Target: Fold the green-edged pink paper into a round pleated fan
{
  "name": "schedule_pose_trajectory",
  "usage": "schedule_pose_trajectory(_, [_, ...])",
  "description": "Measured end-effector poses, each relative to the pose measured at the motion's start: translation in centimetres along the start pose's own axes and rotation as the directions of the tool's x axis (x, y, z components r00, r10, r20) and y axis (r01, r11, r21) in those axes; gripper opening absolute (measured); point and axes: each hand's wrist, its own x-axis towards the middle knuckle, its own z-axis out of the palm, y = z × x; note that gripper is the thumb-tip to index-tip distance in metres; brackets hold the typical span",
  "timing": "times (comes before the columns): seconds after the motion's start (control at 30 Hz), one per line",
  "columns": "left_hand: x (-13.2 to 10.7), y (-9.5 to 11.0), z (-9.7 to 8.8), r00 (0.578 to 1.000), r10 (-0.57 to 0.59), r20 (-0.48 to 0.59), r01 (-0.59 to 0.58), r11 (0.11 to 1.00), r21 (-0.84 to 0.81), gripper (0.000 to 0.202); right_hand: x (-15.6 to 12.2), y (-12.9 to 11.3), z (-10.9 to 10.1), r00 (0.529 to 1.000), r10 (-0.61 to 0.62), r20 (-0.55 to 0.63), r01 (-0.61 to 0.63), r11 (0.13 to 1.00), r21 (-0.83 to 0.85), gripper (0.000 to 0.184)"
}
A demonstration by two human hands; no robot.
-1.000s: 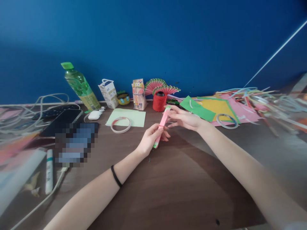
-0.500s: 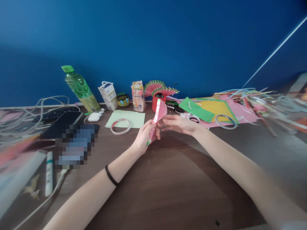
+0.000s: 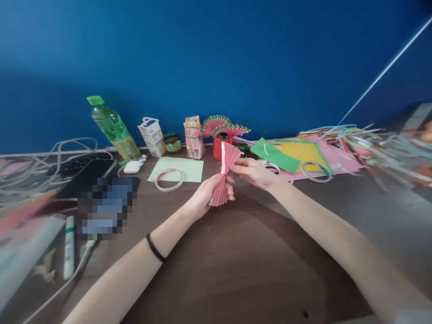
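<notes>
A pink pleated paper fan (image 3: 231, 155), pinched at its middle and spread at both ends like a bow, is held above the desk. Light green shows at its edges. My left hand (image 3: 205, 194) grips its narrow middle, thumb in front and fingers behind. At the right side of the upper pleats, the fingertips of my right hand (image 3: 254, 172) are closed on the paper. Behind the fan stands a red container (image 3: 218, 152) with finished-looking pink and green paper fans (image 3: 216, 124) at its top.
A tape roll (image 3: 168, 180) lies on pale green paper (image 3: 194, 170). Coloured sheets (image 3: 286, 153) and another tape roll (image 3: 316, 173) lie right. A green bottle (image 3: 113, 126), cartons (image 3: 152, 137), a phone (image 3: 111, 204) and a marker (image 3: 69, 247) are left. A blue wall (image 3: 216, 54) rises behind.
The pink fan has turned and opened out, showing more of its pleats. My right hand has moved left and its fingers have closed on the fan's edge.
</notes>
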Motion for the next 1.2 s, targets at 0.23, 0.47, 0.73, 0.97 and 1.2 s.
schedule_pose_trajectory(0.23, [-0.05,0.00,0.00,1.000,0.010,0.005,-0.010,1.000,-0.005,0.023,-0.25,-0.25,0.12,1.000,-0.007,0.028,0.008,1.000,-0.025,0.023])
schedule_pose_trajectory(0.47, [-0.39,0.22,0.33,0.999,0.047,0.026,-0.047,0.999,0.004,0.018,-0.16,0.07,0.01,0.997,-0.024,0.067,0.022,0.999,0.037,0.019])
schedule_pose_trajectory(0.73, [-0.08,0.18,0.08,1.000,-0.020,-0.008,0.020,0.999,0.029,0.019,-0.12,0.32,-0.16,0.998,-0.036,0.051,0.036,0.999,0.000,0.017])
schedule_pose_trajectory(0.97, [0.06,-0.12,-0.24,0.995,-0.012,-0.094,0.023,0.994,0.108,0.026,-0.30,-0.33,0.45,0.996,-0.079,0.051,0.087,0.980,-0.176,0.023])
schedule_pose_trajectory(1.2, [0.01,0.58,-0.11,0.981,-0.118,-0.155,0.142,0.978,0.152,0.026,-0.31,-0.21,0.71,0.997,-0.073,0.035,0.079,0.971,-0.228,0.026])
